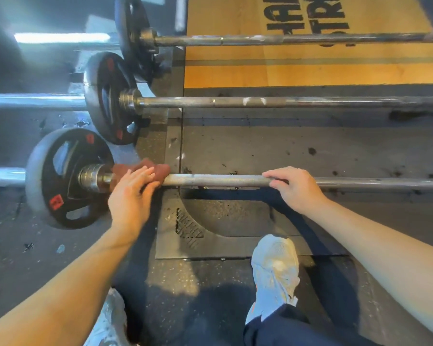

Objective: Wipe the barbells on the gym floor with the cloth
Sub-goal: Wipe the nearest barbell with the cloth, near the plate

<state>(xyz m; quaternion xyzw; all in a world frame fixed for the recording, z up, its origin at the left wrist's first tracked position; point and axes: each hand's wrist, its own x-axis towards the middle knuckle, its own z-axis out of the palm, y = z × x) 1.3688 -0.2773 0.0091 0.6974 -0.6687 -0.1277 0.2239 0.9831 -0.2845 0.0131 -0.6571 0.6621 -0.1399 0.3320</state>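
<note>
Three barbells lie across the gym floor. On the nearest barbell (215, 180), a brown cloth (160, 171) is draped over the shaft just right of the collar and black plate (68, 178). My left hand (130, 193) presses on the cloth with fingers nearly straight. My right hand (292, 188) curls its fingers over the same shaft further right. The middle barbell (285, 102) and the far barbell (285, 39) lie beyond, untouched.
Black weight plates (110, 98) stand on the left ends of all three bars. A wooden lifting platform (310, 71) with black lettering lies under the far bar. My white shoes (275, 270) stand on the speckled rubber floor close behind the near bar.
</note>
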